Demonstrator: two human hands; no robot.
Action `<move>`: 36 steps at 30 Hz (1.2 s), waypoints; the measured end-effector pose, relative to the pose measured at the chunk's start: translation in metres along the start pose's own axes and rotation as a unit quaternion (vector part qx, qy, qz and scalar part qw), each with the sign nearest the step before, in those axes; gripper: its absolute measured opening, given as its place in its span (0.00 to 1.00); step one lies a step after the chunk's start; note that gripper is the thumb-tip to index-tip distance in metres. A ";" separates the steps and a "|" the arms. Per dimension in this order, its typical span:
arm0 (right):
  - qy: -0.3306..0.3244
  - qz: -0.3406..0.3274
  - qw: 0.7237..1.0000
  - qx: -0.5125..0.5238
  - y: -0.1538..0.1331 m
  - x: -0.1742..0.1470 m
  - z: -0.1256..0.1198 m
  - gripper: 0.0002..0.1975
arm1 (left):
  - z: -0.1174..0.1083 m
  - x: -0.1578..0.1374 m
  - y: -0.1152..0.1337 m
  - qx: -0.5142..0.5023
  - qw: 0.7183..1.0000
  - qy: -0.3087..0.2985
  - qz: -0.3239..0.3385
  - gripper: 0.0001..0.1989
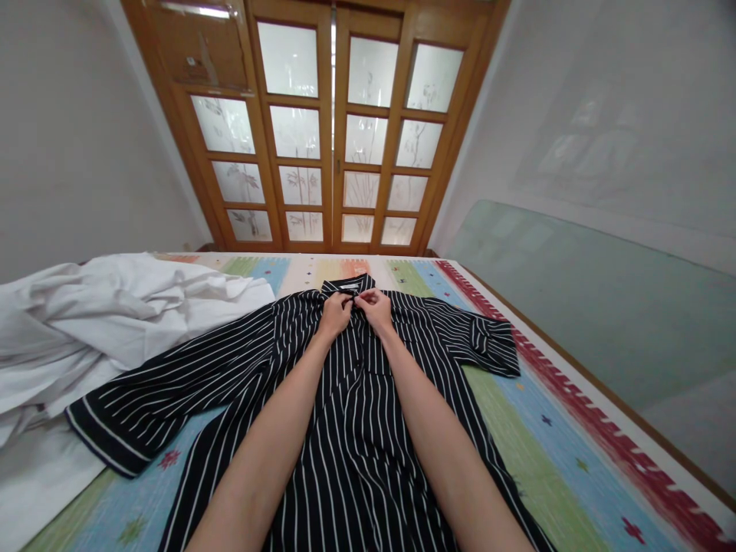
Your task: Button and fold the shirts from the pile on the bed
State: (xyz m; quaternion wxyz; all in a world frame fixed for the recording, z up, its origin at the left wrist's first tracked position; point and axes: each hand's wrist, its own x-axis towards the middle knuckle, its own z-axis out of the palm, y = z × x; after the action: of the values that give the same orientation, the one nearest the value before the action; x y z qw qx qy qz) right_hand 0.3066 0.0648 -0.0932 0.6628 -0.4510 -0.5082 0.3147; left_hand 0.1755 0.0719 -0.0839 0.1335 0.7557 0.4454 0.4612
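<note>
Though partly over white cloth [115, 314], shirt [350, 452] tight in left hand [336, 313] and right hand [376, 310].

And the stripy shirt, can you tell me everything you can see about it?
The striped shirt is black with thin white stripes and looks like soft cloth. It lies front up on the patterned cover, wrinkled, its collar at the far end with a pale label inside. One sleeve stretches out left onto the white cloth; the other, out right, looks shorter and bunched. The left hand and right hand pinch the front just below the collar.
</note>
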 end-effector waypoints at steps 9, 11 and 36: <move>0.012 -0.002 1.000 -0.009 -0.004 -0.001 0.000 0.12 | 0.002 0.001 -0.001 -0.014 1.000 0.015 -0.014 0.05; 0.013 -0.003 1.000 -0.011 -0.004 -0.001 0.001 0.12 | 0.002 0.001 -0.001 -0.023 1.000 0.014 -0.012 0.05; -0.081 -0.010 0.847 -0.526 -0.026 -0.012 0.008 0.18 | -0.007 -0.007 0.024 0.242 0.962 -0.081 -0.100 0.17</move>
State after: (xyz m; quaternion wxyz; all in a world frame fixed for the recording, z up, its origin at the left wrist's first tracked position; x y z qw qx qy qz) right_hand 0.2940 0.0461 -0.0737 0.2862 -0.6999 -0.6538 0.0288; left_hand 0.1813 0.0510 -0.0695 0.0284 0.7518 0.6048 0.2611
